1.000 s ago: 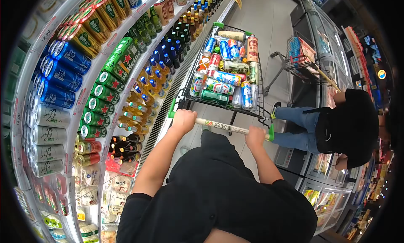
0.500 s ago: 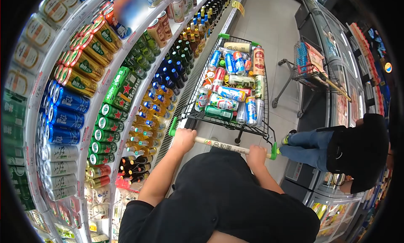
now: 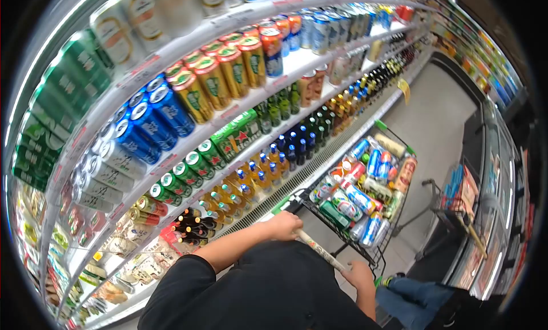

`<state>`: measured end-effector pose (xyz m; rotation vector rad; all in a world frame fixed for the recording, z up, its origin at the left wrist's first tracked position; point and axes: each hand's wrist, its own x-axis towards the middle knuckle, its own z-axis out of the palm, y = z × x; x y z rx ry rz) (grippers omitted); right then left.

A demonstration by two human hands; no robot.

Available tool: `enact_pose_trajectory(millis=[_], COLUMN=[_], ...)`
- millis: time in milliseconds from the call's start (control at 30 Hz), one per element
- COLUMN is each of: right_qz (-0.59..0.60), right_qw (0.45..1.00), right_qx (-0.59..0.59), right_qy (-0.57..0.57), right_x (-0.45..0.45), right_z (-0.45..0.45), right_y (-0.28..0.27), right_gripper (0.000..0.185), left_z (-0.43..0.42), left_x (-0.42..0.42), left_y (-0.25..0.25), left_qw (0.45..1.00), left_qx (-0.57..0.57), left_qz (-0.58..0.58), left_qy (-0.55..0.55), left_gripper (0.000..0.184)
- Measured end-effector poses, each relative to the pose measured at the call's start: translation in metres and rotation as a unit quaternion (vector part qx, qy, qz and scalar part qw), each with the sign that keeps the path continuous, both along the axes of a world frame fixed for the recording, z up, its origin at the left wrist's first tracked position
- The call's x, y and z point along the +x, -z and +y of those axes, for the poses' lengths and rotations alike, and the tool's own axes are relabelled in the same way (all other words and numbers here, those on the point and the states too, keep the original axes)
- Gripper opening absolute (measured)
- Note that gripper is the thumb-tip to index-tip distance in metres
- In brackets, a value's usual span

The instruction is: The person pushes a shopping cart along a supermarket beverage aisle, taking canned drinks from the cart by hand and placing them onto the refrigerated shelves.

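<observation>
My left hand (image 3: 283, 225) is wrapped round the left end of a shopping cart handle (image 3: 321, 250), close to its green end piece. Near the other end, my right hand (image 3: 359, 274) grips the same bar. Beyond the handle stands the black wire shopping cart (image 3: 308, 203), piled with cans. Among them are a green can (image 3: 334, 213), a blue-and-white can (image 3: 359, 198) and a tall reddish-brown can (image 3: 406, 173).
Shelves of drinks line the left, with blue cans (image 3: 169, 109), gold cans (image 3: 230, 71) and yellow bottles (image 3: 231, 194). On the right are a second cart (image 3: 456, 201), a person in jeans (image 3: 414, 301) and glass-fronted cases (image 3: 492, 170). Grey floor (image 3: 442, 101) runs ahead.
My view has turned toward the drinks shelves, so the cart and handle now appear lower and further right, at a slant. Both hands have stayed on the handle.
</observation>
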<state>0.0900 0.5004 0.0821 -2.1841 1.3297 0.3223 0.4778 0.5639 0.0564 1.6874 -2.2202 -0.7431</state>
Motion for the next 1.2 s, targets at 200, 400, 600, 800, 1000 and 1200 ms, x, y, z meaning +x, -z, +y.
enact_pose_trajectory(millis=[200,400,600,800,1000,1200], right_qz=[-0.137,-0.206,-0.388,-0.537,-0.437,-0.43], right_qw=[0.977,0.927,0.82,0.687,0.748,0.757], right_qx=[-0.106,-0.098,-0.057,-0.066,-0.132,-0.197], right_qy=[-0.128,-0.299,-0.417,-0.484,-0.482,-0.45], right_x=[0.128,0.269,0.417,0.53,0.613,0.647], right_z=[-0.044,-0.031,0.016,0.098,0.178,0.208], right_y=[-0.041,-0.094,-0.172,-0.255,-0.314,-0.285], right_gripper=[0.042,0.043,0.041,0.052,0.06,0.072], left_z=[0.03,0.089,0.181,0.245,0.261,0.27], left_x=[0.062,0.127,0.171,0.2,0.215,0.219], left_y=[-0.071,-0.145,-0.218,-0.245,-0.235,-0.203], left_qw=[0.968,0.879,0.714,0.586,0.547,0.561], left_qx=[-0.096,-0.269,-0.471,-0.561,-0.555,-0.486], left_qz=[0.122,0.107,0.021,-0.067,-0.079,-0.005], left_qy=[-0.196,-0.379,-0.518,-0.581,-0.622,-0.67], left_gripper=[0.03,0.023,0.02,0.026,0.038,0.046])
